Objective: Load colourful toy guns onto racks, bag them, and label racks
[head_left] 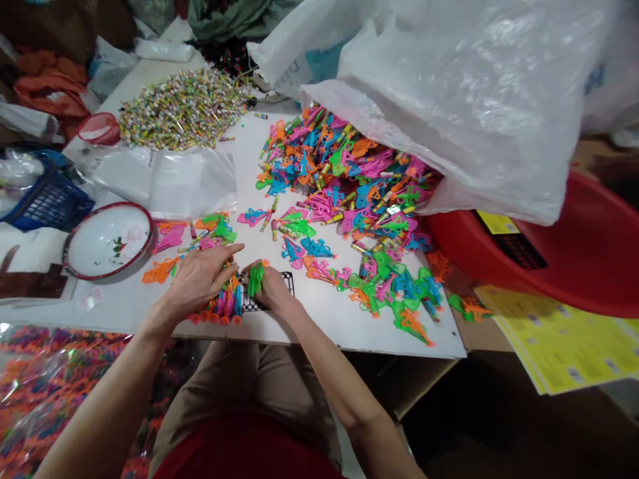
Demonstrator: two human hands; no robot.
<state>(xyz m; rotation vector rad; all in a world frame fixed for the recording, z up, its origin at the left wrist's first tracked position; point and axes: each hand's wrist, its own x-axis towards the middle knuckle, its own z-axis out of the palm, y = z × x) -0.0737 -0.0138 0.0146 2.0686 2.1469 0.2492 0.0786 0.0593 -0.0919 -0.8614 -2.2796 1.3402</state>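
One toy row (230,303) lies lined under the left grip (200,274), hold unclear. Right grip (273,286) pinches a green toy (255,280); upper-centre heap (344,163) remains.

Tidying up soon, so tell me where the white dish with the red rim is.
In the head view, the white dish sits on the left, between the blue basket and the left hand.

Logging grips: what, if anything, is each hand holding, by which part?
The right hand holds one or more green pieces, gripped part hidden. The left hand lies over lined-up pieces; any grip is unclear.
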